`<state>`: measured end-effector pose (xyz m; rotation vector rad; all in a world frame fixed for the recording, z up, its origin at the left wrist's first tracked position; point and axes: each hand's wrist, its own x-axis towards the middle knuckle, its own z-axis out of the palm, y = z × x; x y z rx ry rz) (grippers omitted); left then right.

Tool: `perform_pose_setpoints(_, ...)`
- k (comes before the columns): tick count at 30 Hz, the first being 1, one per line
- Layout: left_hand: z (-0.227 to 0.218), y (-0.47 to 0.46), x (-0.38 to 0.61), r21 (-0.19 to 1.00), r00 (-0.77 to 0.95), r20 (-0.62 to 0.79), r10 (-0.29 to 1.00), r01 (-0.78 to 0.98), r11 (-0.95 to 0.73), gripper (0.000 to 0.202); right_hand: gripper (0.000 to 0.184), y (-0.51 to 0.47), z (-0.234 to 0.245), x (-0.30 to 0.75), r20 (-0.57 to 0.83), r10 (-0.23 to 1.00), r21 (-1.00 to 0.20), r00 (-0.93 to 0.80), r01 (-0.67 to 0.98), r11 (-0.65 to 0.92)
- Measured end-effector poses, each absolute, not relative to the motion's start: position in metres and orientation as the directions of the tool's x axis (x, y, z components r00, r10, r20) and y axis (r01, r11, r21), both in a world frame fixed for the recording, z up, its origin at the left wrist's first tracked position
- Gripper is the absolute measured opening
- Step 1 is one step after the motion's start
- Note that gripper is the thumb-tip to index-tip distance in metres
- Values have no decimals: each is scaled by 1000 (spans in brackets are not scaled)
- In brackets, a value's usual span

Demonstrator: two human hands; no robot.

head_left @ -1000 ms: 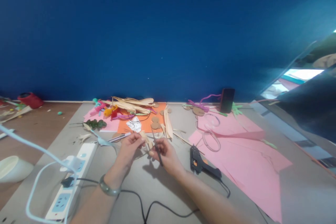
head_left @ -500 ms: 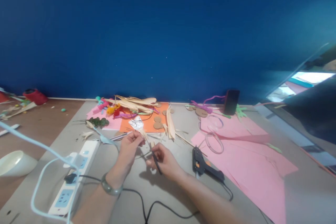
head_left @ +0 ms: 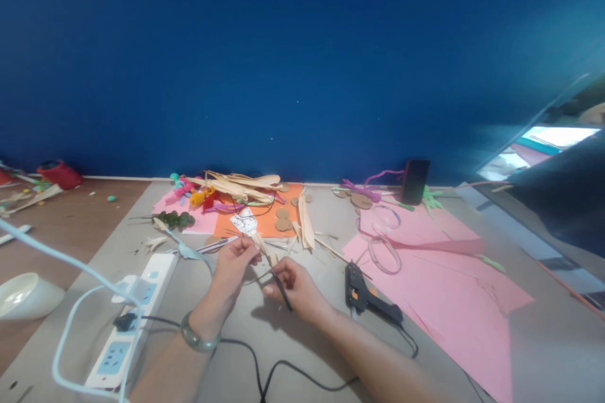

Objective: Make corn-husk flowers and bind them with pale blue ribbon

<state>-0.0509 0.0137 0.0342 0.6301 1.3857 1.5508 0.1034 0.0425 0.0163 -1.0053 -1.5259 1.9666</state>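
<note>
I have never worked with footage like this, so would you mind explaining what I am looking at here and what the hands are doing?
This is no machine: a person wears a camera on the head, looking forward and down, so both forearms enter from below. The left hand, with a bracelet at the wrist, pinches a pale straw-like strip. The right hand holds a thin dark tool, too small to identify. They work over a grey table against a blue wall. Around them lie a black glue gun, pink paper, an orange sheet with straw and cardboard discs, and a white power strip on the left.
</note>
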Motion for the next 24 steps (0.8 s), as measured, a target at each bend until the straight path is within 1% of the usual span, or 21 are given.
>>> perform_pose_setpoints(6, 31, 14, -53, 942, -422, -219, 880, -328, 77, 21, 56, 43, 17, 104, -274, 728, -949, -629, 56, -309)
perform_pose_setpoints(14, 22, 16, -57, 919, -400, -262, 878, -382, 100, 21, 55, 45, 13, 105, -285, 732, -950, -619, 79, -303)
perform_pose_setpoints(24, 22, 16, -60, 904, -369, -309, 877, -401, 150, 20, 53, 48, 14, 106, -294, 738, -952, -607, 121, -280)
